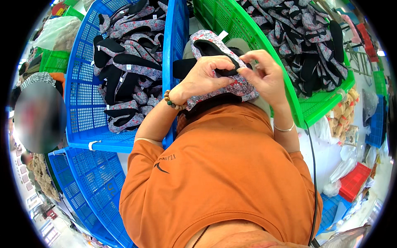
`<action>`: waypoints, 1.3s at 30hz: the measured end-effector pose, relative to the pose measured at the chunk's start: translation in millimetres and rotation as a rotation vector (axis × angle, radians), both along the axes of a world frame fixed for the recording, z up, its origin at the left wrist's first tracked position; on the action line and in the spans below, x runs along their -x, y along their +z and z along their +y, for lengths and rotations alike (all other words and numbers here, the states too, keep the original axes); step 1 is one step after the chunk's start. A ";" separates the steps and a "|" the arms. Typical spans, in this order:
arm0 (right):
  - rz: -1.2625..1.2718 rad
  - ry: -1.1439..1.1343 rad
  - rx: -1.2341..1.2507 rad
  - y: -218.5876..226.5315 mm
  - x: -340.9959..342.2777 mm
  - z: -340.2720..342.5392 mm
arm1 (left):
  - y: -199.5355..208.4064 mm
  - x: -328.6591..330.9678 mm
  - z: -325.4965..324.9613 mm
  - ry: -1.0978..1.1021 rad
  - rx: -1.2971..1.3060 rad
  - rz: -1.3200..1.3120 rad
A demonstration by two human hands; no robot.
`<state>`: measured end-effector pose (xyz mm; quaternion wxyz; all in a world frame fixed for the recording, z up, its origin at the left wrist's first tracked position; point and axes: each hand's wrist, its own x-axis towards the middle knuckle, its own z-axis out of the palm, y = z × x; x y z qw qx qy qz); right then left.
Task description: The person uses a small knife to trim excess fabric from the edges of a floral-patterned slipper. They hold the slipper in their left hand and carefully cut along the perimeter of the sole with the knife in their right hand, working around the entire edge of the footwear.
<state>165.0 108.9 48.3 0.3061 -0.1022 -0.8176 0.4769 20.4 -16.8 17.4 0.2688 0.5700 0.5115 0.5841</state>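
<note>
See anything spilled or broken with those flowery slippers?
No, nothing stands out. The slippers lie jumbled, but inside the blue basket and green basket; I see none spilled or torn. The held slipper, pinched by the left hand, looks undamaged where it shows.

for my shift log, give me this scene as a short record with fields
left hand: pinching a floral fabric piece with black lining
right hand: fingertips close to the same piece; contact unclear
left wrist: beaded bracelet
right wrist: thin bangle
person's left: blue basket, similar pieces heaped inside
person's right: green basket, likewise filled
clothing: orange shirt
</note>
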 end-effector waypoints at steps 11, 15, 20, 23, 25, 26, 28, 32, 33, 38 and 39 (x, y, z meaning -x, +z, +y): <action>-0.152 -0.341 -0.140 -32.7 -12.9 36.5 | -3.2 1.0 -0.6 -0.030 0.048 -0.023; -0.010 -0.082 0.260 -27.4 -10.7 13.0 | -1.7 1.6 0.5 -0.032 0.050 0.026; -0.098 -0.218 -0.147 -24.6 -9.1 15.2 | -2.9 2.0 2.5 -0.010 0.051 0.091; -0.013 -0.342 -0.033 -42.3 -8.7 33.2 | -4.9 10.9 7.1 0.006 0.043 0.389; 0.003 -0.281 0.058 -46.8 -9.3 31.5 | -11.9 15.3 7.6 0.002 0.128 0.290; 0.012 -0.252 0.103 -47.3 -9.5 30.7 | -15.1 17.7 7.1 -0.008 0.189 0.223; -0.067 -0.207 0.121 -47.2 -10.2 28.4 | -16.0 18.8 7.1 -0.002 0.223 0.187; -0.169 -0.204 0.212 -44.2 -13.6 28.3 | -15.9 21.1 8.6 0.011 0.177 0.265; -0.181 -0.228 0.196 -43.8 -14.0 28.7 | -17.1 20.5 8.7 0.009 0.195 0.246; -0.055 -0.233 0.050 -45.0 -10.7 30.0 | -20.6 20.4 9.8 0.000 0.216 0.276; -0.102 -0.218 0.127 -44.7 -13.5 29.4 | -19.9 20.2 9.8 -0.005 0.194 0.295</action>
